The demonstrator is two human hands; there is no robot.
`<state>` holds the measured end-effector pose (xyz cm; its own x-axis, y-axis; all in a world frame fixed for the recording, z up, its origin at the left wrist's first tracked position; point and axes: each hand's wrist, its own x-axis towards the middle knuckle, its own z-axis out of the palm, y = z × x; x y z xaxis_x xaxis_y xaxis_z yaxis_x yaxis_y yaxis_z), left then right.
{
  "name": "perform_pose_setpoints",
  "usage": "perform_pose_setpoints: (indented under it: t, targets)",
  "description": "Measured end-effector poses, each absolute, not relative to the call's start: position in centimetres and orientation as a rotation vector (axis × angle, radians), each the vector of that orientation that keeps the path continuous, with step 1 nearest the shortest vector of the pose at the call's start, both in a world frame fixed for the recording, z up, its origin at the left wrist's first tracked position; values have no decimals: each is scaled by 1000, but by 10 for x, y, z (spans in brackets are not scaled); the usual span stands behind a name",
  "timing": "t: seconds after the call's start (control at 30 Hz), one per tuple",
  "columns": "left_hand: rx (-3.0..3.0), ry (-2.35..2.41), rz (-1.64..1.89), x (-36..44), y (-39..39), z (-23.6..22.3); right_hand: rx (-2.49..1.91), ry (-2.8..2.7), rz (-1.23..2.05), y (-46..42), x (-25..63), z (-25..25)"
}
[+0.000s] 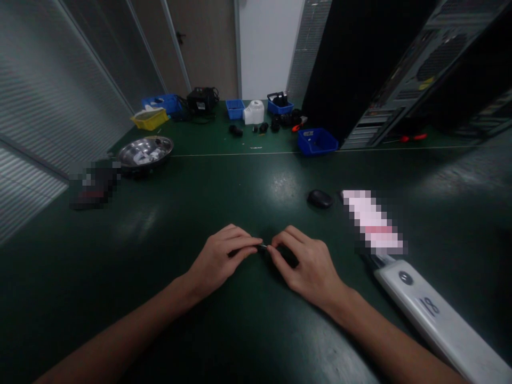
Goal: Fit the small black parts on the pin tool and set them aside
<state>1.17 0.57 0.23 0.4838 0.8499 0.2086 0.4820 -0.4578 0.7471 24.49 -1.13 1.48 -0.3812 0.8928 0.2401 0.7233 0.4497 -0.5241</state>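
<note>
Both my hands rest on the dark green table (240,330), fingertips meeting at the centre. My left hand (222,258) pinches one end of a small dark object (262,248) with thumb and forefinger. My right hand (308,266) is closed on the other end, where a dark piece shows under its fingers. What the object is I cannot make out. A black mouse-like object (319,199) lies a little beyond my right hand.
A white flat device marked "18" (436,314) lies at the right. A metal bowl (144,152) sits at the left. Blue bins (316,141), a yellow bin (150,118), a white part (253,112) and black parts line the far side. Computer towers (400,74) stand back right.
</note>
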Motion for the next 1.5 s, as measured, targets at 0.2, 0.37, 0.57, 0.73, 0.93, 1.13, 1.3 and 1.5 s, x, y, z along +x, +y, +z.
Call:
perform_pose_setpoints:
  t: [0.2, 0.37, 0.57, 0.73, 0.93, 1.13, 1.3, 1.5]
  targets:
    - [2224, 1139, 616, 16, 4, 6, -1413, -2201, 384, -8, 247, 12]
    - [2484, 1200, 418, 24, 3, 6, -1521, -2274, 307, -5, 248, 9]
    - [2556, 1234, 332, 20, 5, 12, -1527, -2308, 311, -6, 248, 11]
    - [2469, 1208, 368, 11, 0, 17, -1546, -2300, 335, -7, 248, 15]
    - [2447, 1187, 484, 21, -2, 12, -1586, -2271, 324, -7, 249, 16]
    - [2433, 1205, 503, 24, 4, 6, -1631, -2236, 314, -8, 249, 16]
    - [2258, 1502, 455, -47, 20, 15, -1627, -2232, 389, -7, 250, 18]
    - [2113, 2260, 193, -222, 17, 18, -1609, -2220, 388, -7, 250, 16]
